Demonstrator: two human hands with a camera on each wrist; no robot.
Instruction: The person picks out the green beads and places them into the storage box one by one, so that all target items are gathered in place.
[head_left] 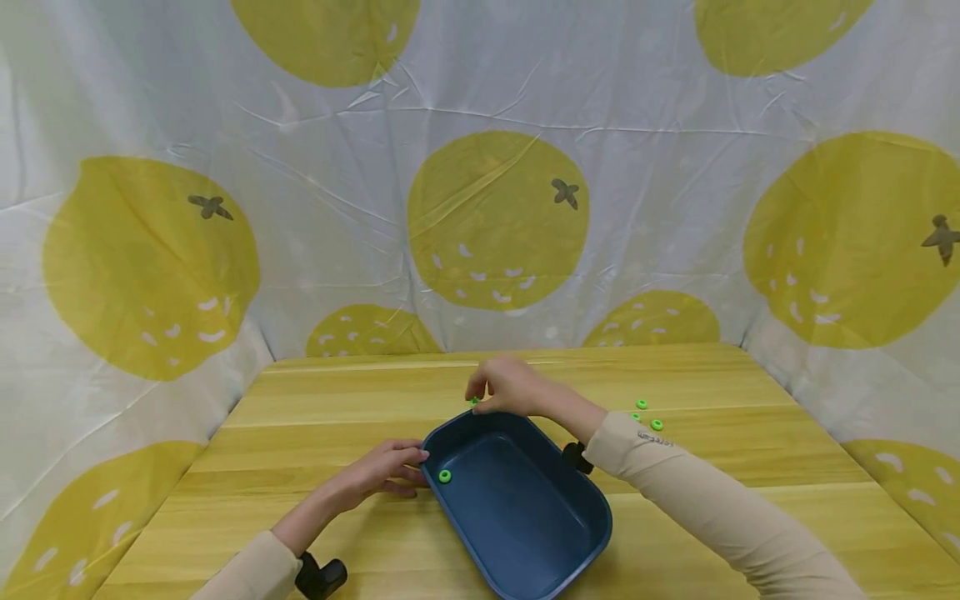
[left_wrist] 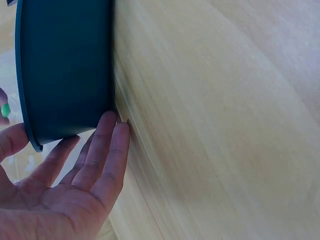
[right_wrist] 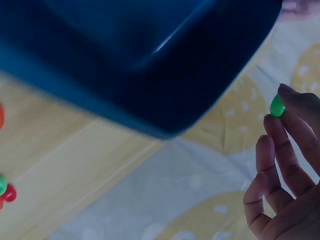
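Observation:
A dark blue rectangular basin (head_left: pixel 517 508) with rounded corners stands on the wooden table. My left hand (head_left: pixel 386 468) holds its left far corner; in the left wrist view the thumb (left_wrist: pixel 14 140) is at the rim and the other fingers (left_wrist: pixel 102 147) lie along the outer wall. Just beyond the far rim, my right hand (head_left: pixel 510 385) pinches a small green ring (right_wrist: pixel 277 106) between thumb and fingertip. Another green ring (head_left: pixel 446 477) lies inside the basin near the left hand.
Several green rings (head_left: pixel 657 425) lie on the table (head_left: pixel 690 517) at the right, beyond the right forearm. Small red pieces (right_wrist: pixel 9 193) show beside a green one in the right wrist view. A lemon-print curtain (head_left: pixel 495 108) hangs behind the table.

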